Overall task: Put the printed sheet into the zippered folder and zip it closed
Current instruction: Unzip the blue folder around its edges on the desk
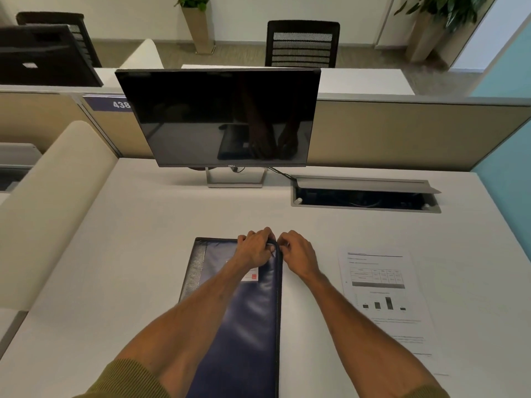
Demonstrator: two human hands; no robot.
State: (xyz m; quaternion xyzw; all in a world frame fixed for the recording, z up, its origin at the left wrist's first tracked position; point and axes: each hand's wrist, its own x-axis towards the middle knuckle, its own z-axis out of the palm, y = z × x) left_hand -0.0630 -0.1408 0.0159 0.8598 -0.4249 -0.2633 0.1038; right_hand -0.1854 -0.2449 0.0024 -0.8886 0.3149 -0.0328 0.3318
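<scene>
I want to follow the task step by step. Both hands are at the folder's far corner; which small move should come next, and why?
Probably the right hand should draw the zipper open along the folder edge while the left hand steadies it. The printed sheet lies outside on the desk, and the folder looks closed.

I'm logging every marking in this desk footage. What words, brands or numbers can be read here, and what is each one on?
"DELL": on the monitor, lower bezel, small but legible.
"438": on the blue sign on the partition; its right end is hidden behind the monitor.
Printed sheet: text, table and bar chart too small to read.
White and red label on the zippered folder: unreadable.
</scene>
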